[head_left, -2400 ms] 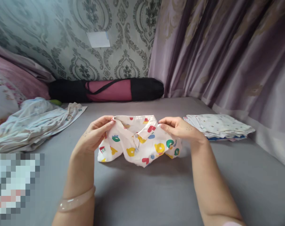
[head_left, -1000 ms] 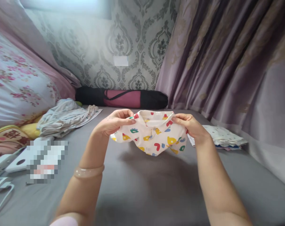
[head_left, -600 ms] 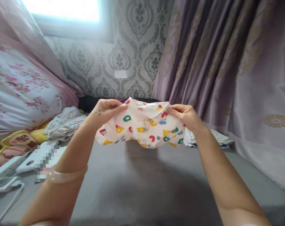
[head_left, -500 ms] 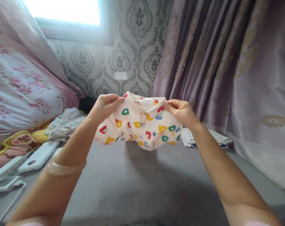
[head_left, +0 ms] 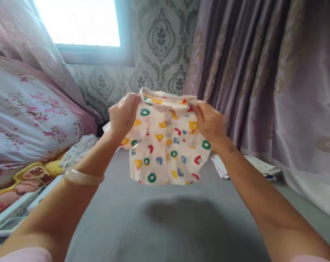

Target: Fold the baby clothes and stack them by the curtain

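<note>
A small white short-sleeved shirt with red, yellow, green and blue prints hangs in the air in front of me, its collar at the top. My left hand pinches it at the left end of the collar. At the other end of the collar, my right hand is closed on the cloth near the shoulder. The shirt's lower edge hangs above the grey bed sheet, on which a dark shadow falls. A pale bangle circles my left forearm.
Folded clothes lie on the right by the purple curtain. To the left are crumpled clothes, a yellow cartoon cushion, white devices and floral bedding. A patterned wall stands behind.
Both hands have risen with the shirt, whose body was bunched up and now hangs down longer and flatter. The view has tilted up slightly.
</note>
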